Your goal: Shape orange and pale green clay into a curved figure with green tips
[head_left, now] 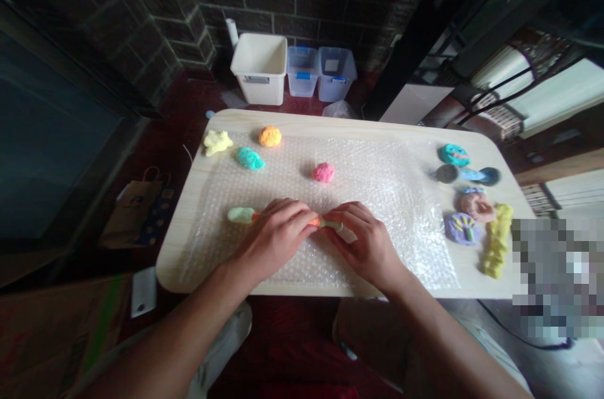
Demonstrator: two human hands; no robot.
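A long roll of foam clay lies across the bubble wrap on the small pale wooden table. Its light green end sticks out to the left, and an orange stretch shows between my hands. My left hand rests palm down on the roll with fingers curled over it. My right hand covers the right part, fingers bent and pressed on the clay. A pink lump sits just beyond my hands.
Yellow, orange and teal clay lumps lie at the far left. Finished clay shapes, teal, brown, purple and yellow-green, line the right edge. A white bin and two clear boxes stand on the floor behind.
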